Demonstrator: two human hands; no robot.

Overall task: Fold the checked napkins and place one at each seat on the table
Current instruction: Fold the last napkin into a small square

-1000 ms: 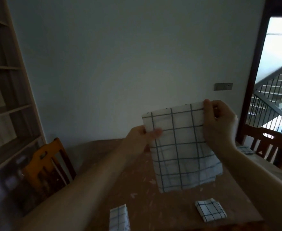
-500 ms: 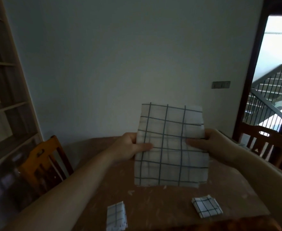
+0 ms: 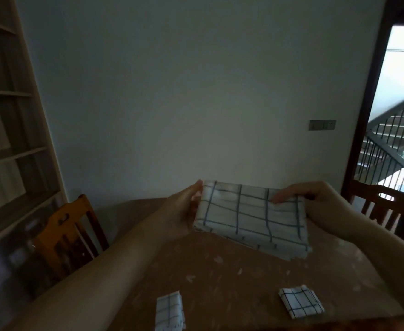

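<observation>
Napkin in hand [image 3: 251, 217]: white cloth with dark checks, folded into a wide rectangle of several layers, held above the far half of the counter; its lower edges fan out loose at about 5 o'clock.
Left hand [image 3: 180, 215]: at the cloth's 9 o'clock edge, palm turned toward the fold, fingertips pinching the upper left corner.
Right hand [image 3: 320, 206]: at the 3 o'clock edge, fingers curled over the top of the cloth and gripping it, thumb hidden behind.
Counter [image 3: 224, 285]: brown wooden top with pale scuffs, filling the lower middle of the view.
Folded napkin, near left [image 3: 169, 312]: small checked packet lying on the counter at 6 o'clock, by the near edge.
Folded napkin, near right [image 3: 300, 301]: small checked square lying on the counter at 5 o'clock, well apart from the other packet.
Left chair [image 3: 69, 232]: orange wood, at 9 o'clock beside the counter.
Right chair [image 3: 387, 209]: darker wood, at 3 o'clock, in front of the doorway.
Shelves [image 3: 7, 149]: pale unit along the wall at 10 o'clock.
</observation>
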